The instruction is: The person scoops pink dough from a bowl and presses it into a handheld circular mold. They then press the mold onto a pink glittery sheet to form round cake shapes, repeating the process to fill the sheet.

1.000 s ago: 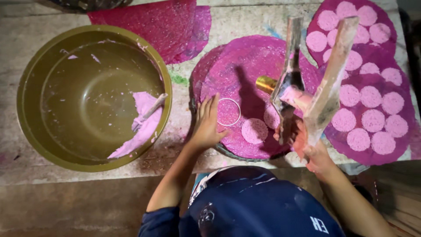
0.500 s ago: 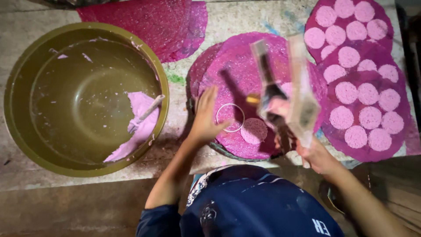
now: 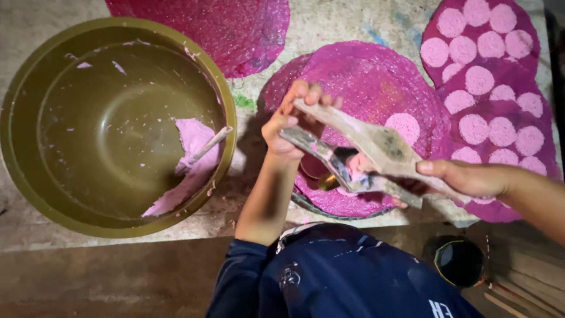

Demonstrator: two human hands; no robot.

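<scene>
I hold a two-armed, hinged wooden and metal press tool (image 3: 376,144) smeared with pink dough, lying across above a round magenta mat (image 3: 376,82). My left hand (image 3: 288,126) grips the tool's far ends on the left. The other end is held by my right hand (image 3: 465,176) on the right. Pink dough and a brass-coloured part (image 3: 328,182) sit between the arms. One pale pink disc (image 3: 402,126) lies on the mat just beyond the tool.
A large olive bowl (image 3: 17,88) at left holds a smear of pink dough (image 3: 188,159) and a thin stick (image 3: 209,144). Magenta mats (image 3: 488,76) at right carry several pink discs. Another mat (image 3: 235,29) lies at the top. A dark cup (image 3: 459,262) stands near my knee.
My left hand left the mat and took hold of the tool's far ends. The tool swung from upright to lying across the mat.
</scene>
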